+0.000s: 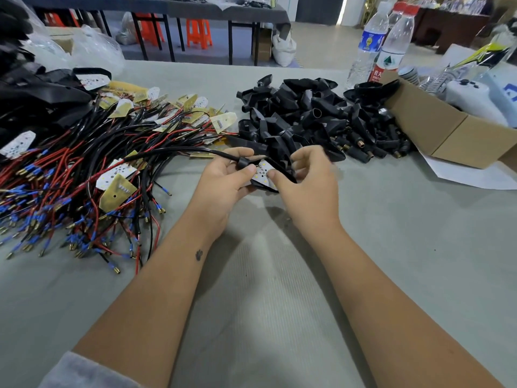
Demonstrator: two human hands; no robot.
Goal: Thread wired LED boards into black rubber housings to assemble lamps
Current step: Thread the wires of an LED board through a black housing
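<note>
Two hands are meeting over the grey table (pixel 391 247), just in front of the big pile of black rubber housings (pixel 316 116). That pile is the landmark here.

The left hand (pixel 223 180) is curling round one black housing (pixel 275 175), and its thumb is pressing on the white LED board (pixel 263 173) that is sitting inside it. The right hand (pixel 310 180) is pinching the other side of the same housing with bent fingers and thumb. A black cable (pixel 179 151) is coming out of the housing's round neck and is running away to the left of the pile.

To the left of the pile, a heap of wired LED boards (pixel 112 152) is lying on the table, with red and black wires and blue tips. To the right of the pile, a brown cardboard box (pixel 436 127) is sitting open. Behind the pile, two clear water bottles (pixel 380 43) are standing up. Far behind the pile, orange stools (pixel 199 33) are standing under a dark table.
</note>
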